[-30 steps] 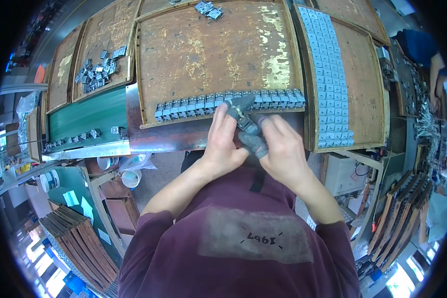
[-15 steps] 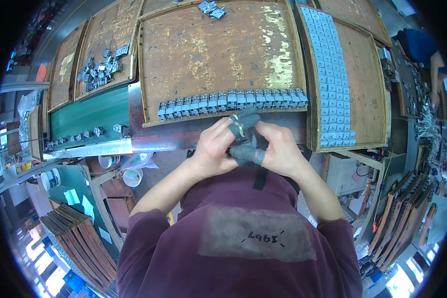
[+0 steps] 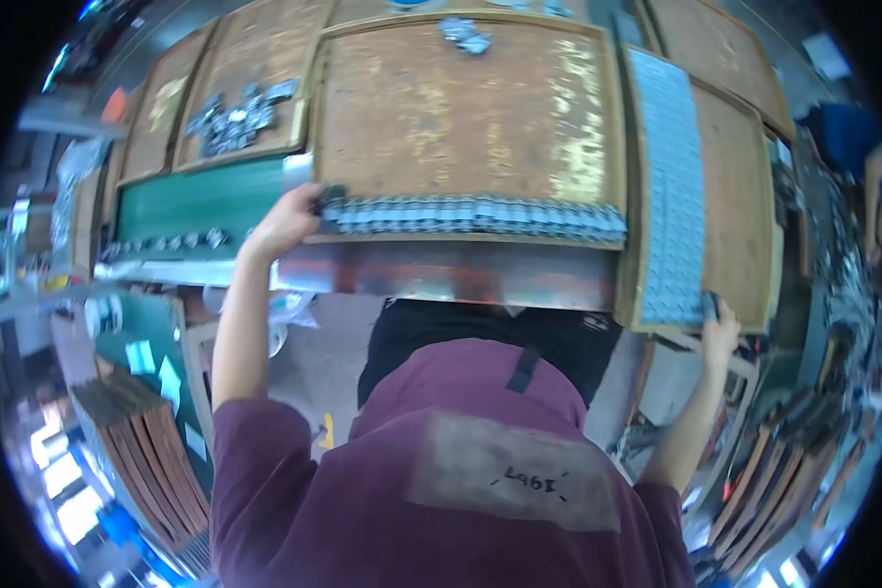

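My left hand (image 3: pixel 286 221) is at the left end of a row of small blue-grey metal parts (image 3: pixel 480 216) along the near edge of the middle wooden tray (image 3: pixel 441 122). Its dark-covered fingertips close round the end part, which they mostly hide. Far to the right, my right hand (image 3: pixel 720 333) reaches over the near edge of the right wooden tray (image 3: pixel 735 206). Its fingers, one in a grey cover, are drawn together beside the near corner of a long block of similar parts (image 3: pixel 671 186). Blur hides whatever they hold.
A loose pile of metal parts (image 3: pixel 233 120) lies in a left tray, and a smaller cluster (image 3: pixel 465 37) at the middle tray's far edge. More parts (image 3: pixel 181 240) line the green surface (image 3: pixel 201 201). Stacked boards (image 3: pixel 147 451) stand at lower left, others (image 3: pixel 774 461) at lower right.
My hands, together in front of the middle tray before, have parted. The left went to the left end of the row, the right out to the right tray. The view has shifted and blurred.
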A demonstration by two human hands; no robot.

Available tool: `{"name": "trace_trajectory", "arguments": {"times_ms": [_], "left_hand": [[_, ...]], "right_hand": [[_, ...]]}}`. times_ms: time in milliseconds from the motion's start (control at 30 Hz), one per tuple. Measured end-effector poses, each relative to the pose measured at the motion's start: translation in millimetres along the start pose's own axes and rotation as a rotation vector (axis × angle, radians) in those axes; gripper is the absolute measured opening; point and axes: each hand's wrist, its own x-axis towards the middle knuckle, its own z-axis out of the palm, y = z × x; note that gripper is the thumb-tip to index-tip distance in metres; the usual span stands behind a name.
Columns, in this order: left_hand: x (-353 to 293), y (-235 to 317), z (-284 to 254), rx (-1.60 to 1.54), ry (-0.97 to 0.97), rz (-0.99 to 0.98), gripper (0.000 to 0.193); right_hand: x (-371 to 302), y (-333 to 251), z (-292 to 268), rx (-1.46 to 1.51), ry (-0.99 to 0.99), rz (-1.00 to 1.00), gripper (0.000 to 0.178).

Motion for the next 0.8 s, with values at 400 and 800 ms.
{"name": "trace_trajectory", "arguments": {"times_ms": [400,800], "left_hand": [[-17,-41,-44,0.026,0.392,0.168,0.057],[-48,-110,15,0.537,0.865,-0.308,0.031]], "right_hand": [[38,54,9,0.910,0.144,0.050,0.026],[-2,-63,-8,1.473,0.117,0.005,0.018]]}}
